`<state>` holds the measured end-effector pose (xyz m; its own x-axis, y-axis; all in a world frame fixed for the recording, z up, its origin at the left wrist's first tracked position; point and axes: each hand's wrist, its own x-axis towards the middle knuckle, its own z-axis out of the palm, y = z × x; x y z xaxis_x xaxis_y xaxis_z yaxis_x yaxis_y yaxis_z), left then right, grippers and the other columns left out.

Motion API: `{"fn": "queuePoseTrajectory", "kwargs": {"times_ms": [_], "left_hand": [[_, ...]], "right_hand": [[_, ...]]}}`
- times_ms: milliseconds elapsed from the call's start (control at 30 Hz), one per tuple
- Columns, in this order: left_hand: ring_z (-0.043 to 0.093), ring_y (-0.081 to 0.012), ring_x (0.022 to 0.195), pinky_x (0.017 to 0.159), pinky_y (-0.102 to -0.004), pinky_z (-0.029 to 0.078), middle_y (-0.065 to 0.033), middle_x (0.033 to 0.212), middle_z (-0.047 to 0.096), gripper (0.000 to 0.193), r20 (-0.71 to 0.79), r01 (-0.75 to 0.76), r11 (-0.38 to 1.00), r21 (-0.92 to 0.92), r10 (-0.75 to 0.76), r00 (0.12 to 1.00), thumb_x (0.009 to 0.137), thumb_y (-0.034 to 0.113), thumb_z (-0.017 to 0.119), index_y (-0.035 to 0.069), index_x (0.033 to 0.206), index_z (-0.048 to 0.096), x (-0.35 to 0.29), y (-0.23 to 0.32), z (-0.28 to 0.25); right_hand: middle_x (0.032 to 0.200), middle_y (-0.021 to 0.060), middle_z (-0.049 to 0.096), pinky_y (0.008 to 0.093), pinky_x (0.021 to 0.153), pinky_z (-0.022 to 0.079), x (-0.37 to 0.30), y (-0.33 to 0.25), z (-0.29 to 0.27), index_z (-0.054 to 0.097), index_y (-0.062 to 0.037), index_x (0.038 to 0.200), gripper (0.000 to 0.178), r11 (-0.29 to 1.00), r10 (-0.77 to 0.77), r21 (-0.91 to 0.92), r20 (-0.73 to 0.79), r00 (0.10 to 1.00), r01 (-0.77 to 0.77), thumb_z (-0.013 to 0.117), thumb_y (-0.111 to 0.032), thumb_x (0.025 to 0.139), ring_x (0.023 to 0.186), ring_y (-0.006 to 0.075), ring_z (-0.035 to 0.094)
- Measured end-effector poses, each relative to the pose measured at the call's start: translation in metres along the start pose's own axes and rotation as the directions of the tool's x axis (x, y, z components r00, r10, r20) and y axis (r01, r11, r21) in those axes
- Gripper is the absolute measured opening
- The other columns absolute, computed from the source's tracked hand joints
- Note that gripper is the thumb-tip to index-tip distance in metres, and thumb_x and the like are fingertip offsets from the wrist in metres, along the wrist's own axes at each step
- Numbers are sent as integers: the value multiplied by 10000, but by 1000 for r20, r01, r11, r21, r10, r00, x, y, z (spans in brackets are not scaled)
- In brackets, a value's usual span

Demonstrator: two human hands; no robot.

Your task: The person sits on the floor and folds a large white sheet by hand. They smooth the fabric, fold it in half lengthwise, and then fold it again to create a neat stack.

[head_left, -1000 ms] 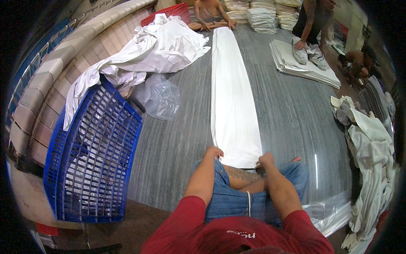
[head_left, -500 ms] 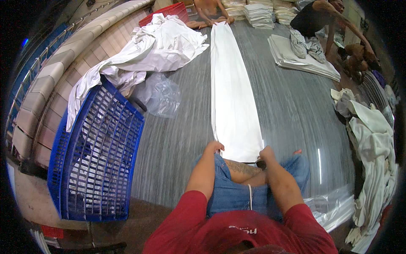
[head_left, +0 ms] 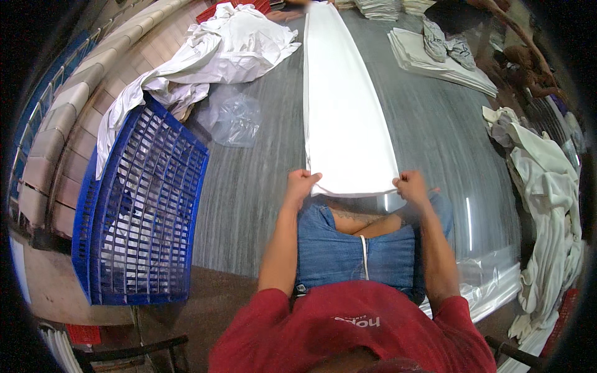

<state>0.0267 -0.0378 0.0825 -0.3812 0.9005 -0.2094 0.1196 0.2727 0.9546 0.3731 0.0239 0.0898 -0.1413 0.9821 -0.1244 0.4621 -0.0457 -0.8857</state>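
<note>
A long white folded cloth (head_left: pixel 348 112) stretches from my hands to the far side of the grey-streaked surface. My left hand (head_left: pixel 303 184) pinches its near left corner, and my right hand (head_left: pixel 410 188) pinches the near right corner. Between them the near edge sags a little, raised above my crossed legs in blue denim shorts (head_left: pixel 354 255). At the top of the picture the cloth's far end meets a blurred, mostly cut-off part of another person.
On the left stands a blue plastic basket (head_left: pixel 149 205), with a heap of white cloth (head_left: pixel 230 46) behind it and a clear plastic bag (head_left: pixel 233 118) beside it. To the right are stacked folded cloths (head_left: pixel 429 62), crumpled pale cloth (head_left: pixel 541 186) and clear plastic sheeting (head_left: pixel 491 283). Another person's arm (head_left: pixel 522 31) reaches in.
Both my hands have risen away from my lap and moved farther apart, spreading the near end of the white cloth wider. The view has tilted down, so the person opposite is mostly out of it.
</note>
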Motion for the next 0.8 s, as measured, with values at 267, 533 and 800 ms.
{"fn": "queuePoseTrajectory", "kwargs": {"times_ms": [267,533,800], "left_hand": [[625,-195,643,618,-338,502,-95,728,662,287,-139,-23,951,309,70,988,650,181,855,33,755,632,9,-17,17],[674,-272,1027,850,-361,548,-204,1095,683,456,-139,185,598,780,-123,983,647,220,862,21,1022,694,70,-57,39],[651,-287,1099,906,-362,536,-203,1184,656,552,104,193,540,819,-470,876,692,240,824,-33,1135,642,88,-84,51]], "right_hand": [[821,232,679,500,751,509,13,11,20,691,29,764,258,836,-116,-545,-48,992,71,614,-211,709,788,446,637],[1025,227,681,467,835,533,56,38,62,708,-14,991,296,720,186,-691,106,977,-62,633,-150,738,948,406,662],[1040,216,693,439,795,558,53,79,70,717,-14,958,258,635,325,-769,181,928,-73,678,-109,721,976,374,678]]}}
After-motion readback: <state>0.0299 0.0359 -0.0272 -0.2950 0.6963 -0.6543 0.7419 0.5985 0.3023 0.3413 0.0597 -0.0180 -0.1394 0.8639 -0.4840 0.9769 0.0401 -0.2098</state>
